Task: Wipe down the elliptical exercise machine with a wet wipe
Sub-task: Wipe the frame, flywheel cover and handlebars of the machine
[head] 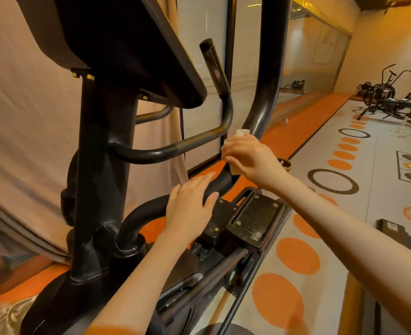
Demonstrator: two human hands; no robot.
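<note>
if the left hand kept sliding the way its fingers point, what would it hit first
Probably the wipe in the right hand. The left hand lies flat on the curved black bar, fingers pointing up along it toward that hand. Depth is hard to judge from one view.

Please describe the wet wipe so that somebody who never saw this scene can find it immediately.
Find the black elliptical on the left, then follow its long curved arm down to where the right hand wraps around it. The wipe is the small white piece showing above and below that hand, the only pale thing against the dark tubing.
</note>
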